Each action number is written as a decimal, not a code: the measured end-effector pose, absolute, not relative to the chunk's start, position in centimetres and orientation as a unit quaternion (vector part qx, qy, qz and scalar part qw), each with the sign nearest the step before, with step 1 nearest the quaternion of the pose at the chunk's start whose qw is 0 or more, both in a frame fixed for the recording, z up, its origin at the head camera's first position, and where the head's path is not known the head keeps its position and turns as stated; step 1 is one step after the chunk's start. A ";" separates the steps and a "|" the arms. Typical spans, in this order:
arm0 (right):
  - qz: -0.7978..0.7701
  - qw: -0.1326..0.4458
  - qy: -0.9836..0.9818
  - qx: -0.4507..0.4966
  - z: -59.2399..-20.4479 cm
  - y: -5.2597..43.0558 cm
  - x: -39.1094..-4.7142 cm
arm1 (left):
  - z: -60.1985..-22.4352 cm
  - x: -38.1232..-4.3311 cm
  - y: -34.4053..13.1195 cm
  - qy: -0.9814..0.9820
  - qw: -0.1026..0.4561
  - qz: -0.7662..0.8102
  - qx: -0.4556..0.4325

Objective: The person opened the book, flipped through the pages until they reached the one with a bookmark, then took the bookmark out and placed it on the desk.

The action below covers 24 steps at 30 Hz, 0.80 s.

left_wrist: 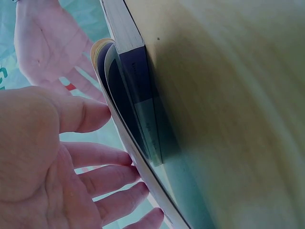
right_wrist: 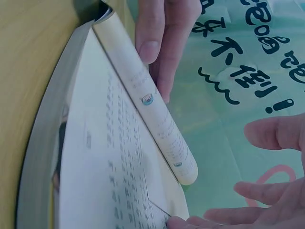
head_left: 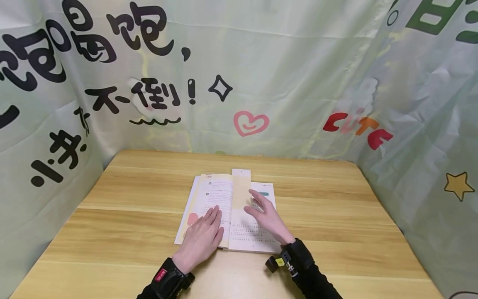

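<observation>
A thick book [head_left: 254, 238] lies open on the wooden table. A pale, flat bookmark-like strip [head_left: 241, 189] rests along its middle, with one end past the top edge. My left hand [head_left: 201, 236] lies flat on the left page, fingers extended; in the left wrist view, its fingertips [left_wrist: 121, 204] touch the page. Over the right page is my right hand [head_left: 267, 214], its fingers spread and slightly bent near the strip. In the right wrist view, one right fingertip [right_wrist: 176, 222] is by the page edge; whether it touches the strip is unclear.
The light wooden table [head_left: 130, 232] extends on all sides of the book. A pale green printed cloth [head_left: 291, 74] hangs behind and at both sides. Black bands with small cameras [head_left: 274, 263] are strapped round both wrists.
</observation>
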State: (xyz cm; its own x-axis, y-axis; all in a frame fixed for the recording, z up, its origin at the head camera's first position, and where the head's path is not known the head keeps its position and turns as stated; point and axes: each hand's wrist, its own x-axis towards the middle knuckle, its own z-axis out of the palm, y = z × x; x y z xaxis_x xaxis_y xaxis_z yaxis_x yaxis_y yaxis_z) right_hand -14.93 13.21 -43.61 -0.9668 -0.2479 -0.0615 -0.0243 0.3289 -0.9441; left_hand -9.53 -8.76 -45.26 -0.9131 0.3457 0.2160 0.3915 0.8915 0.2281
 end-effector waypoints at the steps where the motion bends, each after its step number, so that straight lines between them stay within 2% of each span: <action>1: -0.582 0.102 0.803 -0.078 -43.6 13.2 -14.9 | -45.3 -9.5 -8.8 -0.969 0.085 -0.134 -0.190; 11: -0.655 0.146 0.740 -0.041 -43.6 13.1 -15.1 | -45.3 -9.5 -8.8 -0.969 0.082 -0.134 -0.189; 24: -0.738 0.149 0.657 -0.026 -43.5 13.2 -15.4 | -45.4 -9.6 -8.7 -0.970 0.081 -0.131 -0.188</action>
